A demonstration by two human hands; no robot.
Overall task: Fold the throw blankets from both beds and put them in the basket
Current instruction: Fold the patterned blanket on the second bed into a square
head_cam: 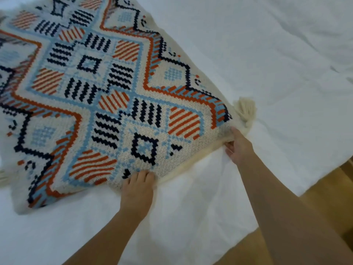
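A knitted throw blanket point(91, 92), cream with orange, navy and light-blue diamond patterns, lies spread over the white bed point(267, 64). A cream tassel point(245, 109) hangs at its near right corner. My left hand point(137, 190) grips the blanket's near edge, fingers curled over the top of it. My right hand point(239, 148) pinches the same edge at the corner just below the tassel, and the edge is lifted slightly off the sheet. No basket is in view.
The white duvet is rumpled and reaches the bed's near right corner. A wooden floor point(324, 197) shows at the lower right beside the bed. The blanket's far left part runs out of the frame.
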